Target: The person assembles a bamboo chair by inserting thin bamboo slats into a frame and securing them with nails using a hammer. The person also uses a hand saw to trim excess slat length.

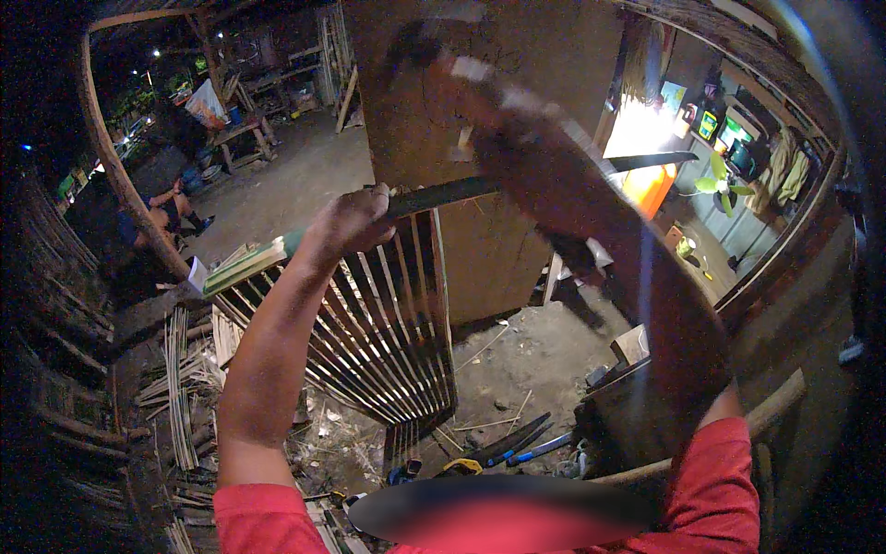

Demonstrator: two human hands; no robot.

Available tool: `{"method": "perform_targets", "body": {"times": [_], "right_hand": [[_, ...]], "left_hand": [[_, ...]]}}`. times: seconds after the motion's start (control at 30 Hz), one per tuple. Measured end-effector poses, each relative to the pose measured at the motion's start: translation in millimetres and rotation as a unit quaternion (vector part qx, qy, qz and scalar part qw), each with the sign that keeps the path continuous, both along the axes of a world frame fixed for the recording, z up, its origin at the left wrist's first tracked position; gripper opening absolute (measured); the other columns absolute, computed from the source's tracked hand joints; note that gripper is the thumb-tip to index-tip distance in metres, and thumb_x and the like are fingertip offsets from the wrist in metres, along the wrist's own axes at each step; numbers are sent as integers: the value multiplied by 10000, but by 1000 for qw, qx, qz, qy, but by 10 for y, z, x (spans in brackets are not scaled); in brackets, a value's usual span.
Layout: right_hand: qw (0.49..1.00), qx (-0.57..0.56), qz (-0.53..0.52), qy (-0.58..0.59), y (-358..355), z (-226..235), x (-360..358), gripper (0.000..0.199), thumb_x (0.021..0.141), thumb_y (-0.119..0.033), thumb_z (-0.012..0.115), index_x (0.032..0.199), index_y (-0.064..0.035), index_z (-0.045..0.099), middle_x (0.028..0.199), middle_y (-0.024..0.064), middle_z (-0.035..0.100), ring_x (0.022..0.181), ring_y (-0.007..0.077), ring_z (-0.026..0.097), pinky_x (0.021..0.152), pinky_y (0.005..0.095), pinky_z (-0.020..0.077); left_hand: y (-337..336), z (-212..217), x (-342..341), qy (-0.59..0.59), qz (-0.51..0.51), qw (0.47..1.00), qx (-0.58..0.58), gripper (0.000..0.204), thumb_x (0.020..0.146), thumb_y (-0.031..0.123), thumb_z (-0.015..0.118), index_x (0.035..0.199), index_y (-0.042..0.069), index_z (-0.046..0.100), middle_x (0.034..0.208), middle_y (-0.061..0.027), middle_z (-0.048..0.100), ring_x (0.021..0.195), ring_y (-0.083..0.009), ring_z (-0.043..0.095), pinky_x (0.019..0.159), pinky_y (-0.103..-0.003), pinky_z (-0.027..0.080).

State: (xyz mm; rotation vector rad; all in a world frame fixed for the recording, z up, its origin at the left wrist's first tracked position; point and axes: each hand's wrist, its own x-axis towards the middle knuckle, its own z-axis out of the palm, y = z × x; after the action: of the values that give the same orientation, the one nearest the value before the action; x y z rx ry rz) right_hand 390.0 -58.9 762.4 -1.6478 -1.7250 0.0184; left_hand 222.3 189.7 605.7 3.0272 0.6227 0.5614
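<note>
A panel of narrow wooden or bamboo slats (369, 309) stands in front of me, its slats drawing together toward the bottom. My left hand (355, 217) is closed at its top, fingers wrapped by the dark top rail (448, 194). My right arm reaches up and across from the right. Motion smears my right hand (480, 92), so its fingers and anything in it cannot be made out. A dark blade-like strip (653, 161) sticks out to the right of that forearm; its other end is hidden.
Blue-handled tools (543, 449) and a yellow tool (463, 467) lie on the dirt floor. Bundled bamboo strips (180, 388) lie at left. A brown wall board (489, 268) rises ahead. A person (166, 208) sits far left, near a wooden bench (242, 132). A bright lamp (637, 125) shines at right.
</note>
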Motion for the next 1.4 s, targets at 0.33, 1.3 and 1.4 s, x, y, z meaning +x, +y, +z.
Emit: {"method": "perform_targets", "body": {"times": [0.33,1.3,1.4], "right_hand": [[992,-74,70,-69,251,-257,13,505,976,-129,542,1464,-172,415,958,231,687,867,418,690,744,496,531],[992,-115,14,-59,359,-671,-4,387,936,-80,582,1300,-23,466,969,248,676,894,405,693,764,468,530],[997,53,37,46,446,-914,-195,451,908,-68,623,1325,-20,457,984,254,669,908,398,682,801,449,526]], "left_hand": [[-101,21,-40,-36,-26,995,90,376,819,258,691,1069,1,577,900,-223,695,845,-435,691,771,-515,565],[-450,101,-76,-192,18,981,12,647,755,401,834,1239,37,604,1096,-217,710,1011,-355,706,862,-453,560],[-600,130,-200,-274,-128,929,-213,634,745,364,861,1232,35,622,1168,-194,700,1062,-298,698,923,-406,535]]}}
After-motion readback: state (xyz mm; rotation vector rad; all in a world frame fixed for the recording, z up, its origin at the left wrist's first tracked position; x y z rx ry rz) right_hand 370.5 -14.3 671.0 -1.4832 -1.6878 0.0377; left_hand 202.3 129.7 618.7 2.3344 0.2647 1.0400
